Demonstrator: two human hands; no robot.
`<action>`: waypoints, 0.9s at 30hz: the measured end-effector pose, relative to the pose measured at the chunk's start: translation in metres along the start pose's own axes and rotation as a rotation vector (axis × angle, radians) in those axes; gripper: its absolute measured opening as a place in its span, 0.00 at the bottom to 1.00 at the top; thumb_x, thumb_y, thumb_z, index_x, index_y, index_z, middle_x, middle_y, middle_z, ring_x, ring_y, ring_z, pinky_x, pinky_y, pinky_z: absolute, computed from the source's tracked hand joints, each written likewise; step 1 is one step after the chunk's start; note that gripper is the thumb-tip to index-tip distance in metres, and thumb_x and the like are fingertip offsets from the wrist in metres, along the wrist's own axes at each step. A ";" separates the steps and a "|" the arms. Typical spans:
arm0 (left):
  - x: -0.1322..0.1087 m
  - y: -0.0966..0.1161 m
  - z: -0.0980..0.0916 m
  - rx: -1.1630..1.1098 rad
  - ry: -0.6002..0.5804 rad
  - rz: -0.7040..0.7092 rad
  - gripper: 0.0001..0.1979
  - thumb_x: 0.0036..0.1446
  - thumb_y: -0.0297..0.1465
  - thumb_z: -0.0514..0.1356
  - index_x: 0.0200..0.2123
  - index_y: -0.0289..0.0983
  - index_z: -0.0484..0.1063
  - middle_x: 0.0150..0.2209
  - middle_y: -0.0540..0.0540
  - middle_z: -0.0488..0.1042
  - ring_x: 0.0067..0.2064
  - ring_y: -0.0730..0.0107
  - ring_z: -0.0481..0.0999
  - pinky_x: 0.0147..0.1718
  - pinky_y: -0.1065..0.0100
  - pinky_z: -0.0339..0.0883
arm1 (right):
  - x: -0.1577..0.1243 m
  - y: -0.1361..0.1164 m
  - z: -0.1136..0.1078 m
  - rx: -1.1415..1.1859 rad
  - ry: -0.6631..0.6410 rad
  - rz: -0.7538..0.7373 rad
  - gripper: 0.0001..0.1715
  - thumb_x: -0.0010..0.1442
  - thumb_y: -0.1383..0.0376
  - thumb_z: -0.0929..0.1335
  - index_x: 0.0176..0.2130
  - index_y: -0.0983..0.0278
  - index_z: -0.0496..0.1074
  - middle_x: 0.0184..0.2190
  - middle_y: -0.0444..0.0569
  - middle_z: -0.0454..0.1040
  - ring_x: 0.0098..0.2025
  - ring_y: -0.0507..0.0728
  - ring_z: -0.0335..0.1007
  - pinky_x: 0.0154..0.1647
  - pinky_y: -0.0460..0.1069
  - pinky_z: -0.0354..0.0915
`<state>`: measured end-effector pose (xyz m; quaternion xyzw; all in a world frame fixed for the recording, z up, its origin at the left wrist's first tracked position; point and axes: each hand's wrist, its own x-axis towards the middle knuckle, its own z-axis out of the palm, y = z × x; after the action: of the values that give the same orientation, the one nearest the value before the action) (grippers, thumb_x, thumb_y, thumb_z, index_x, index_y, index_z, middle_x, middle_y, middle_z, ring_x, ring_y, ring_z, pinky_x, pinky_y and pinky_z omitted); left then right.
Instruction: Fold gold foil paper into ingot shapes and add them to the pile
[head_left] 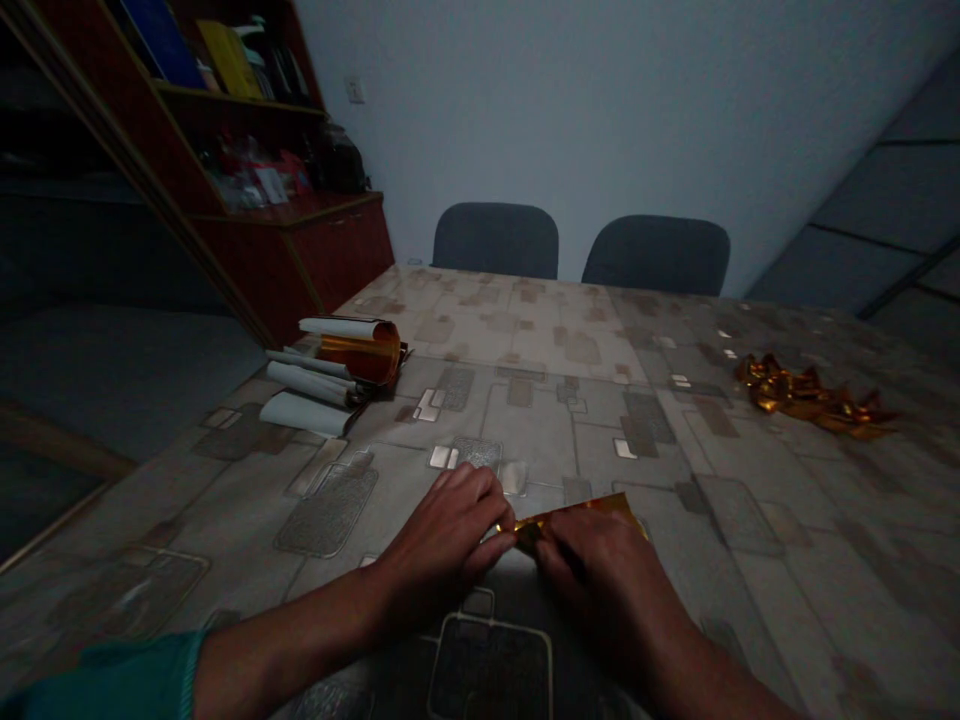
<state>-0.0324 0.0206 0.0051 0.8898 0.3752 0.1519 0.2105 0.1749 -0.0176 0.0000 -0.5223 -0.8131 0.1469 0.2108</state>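
A sheet of shiny gold foil paper (615, 503) is between my two hands, low over the near part of the table. My left hand (459, 520) pinches its narrow left end, thumb against curled fingers. My right hand (600, 560) is closed around the wider right part, with a corner of the paper sticking out past the knuckles. The fingers hide most of the sheet, so its full shape does not show.
A stack of curled gold paper sheets with pale backs (307, 412) lies at the left edge of the patterned tablecloth (585, 345). Several folded gold foil pieces (814, 398) sit in a row at right. Two grey chairs (495, 240) stand behind the table, beside a reddish cabinet (341, 250).
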 end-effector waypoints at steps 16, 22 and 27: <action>0.009 -0.002 -0.010 -0.044 -0.026 -0.023 0.02 0.62 0.30 0.59 0.35 0.39 0.71 0.41 0.47 0.69 0.45 0.60 0.65 0.45 0.59 0.57 | 0.002 0.002 -0.006 0.024 0.015 0.100 0.14 0.62 0.63 0.65 0.24 0.62 0.66 0.20 0.43 0.70 0.24 0.55 0.65 0.29 0.49 0.51; 0.012 -0.002 -0.011 -0.040 -0.028 -0.017 0.03 0.61 0.30 0.60 0.34 0.39 0.71 0.40 0.47 0.68 0.44 0.60 0.65 0.45 0.58 0.57 | 0.003 0.011 -0.004 -0.080 0.087 0.087 0.14 0.61 0.67 0.65 0.23 0.62 0.68 0.22 0.45 0.71 0.28 0.57 0.67 0.33 0.51 0.51; 0.012 -0.003 -0.012 -0.030 -0.030 -0.013 0.03 0.62 0.31 0.60 0.35 0.39 0.71 0.41 0.48 0.69 0.45 0.61 0.66 0.45 0.59 0.57 | 0.004 0.007 -0.003 0.018 0.074 0.114 0.19 0.65 0.61 0.64 0.23 0.62 0.67 0.22 0.44 0.71 0.28 0.57 0.66 0.34 0.51 0.51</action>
<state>-0.0309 0.0345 0.0154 0.8863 0.3756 0.1425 0.2304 0.1805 -0.0110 0.0002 -0.5709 -0.7723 0.1469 0.2367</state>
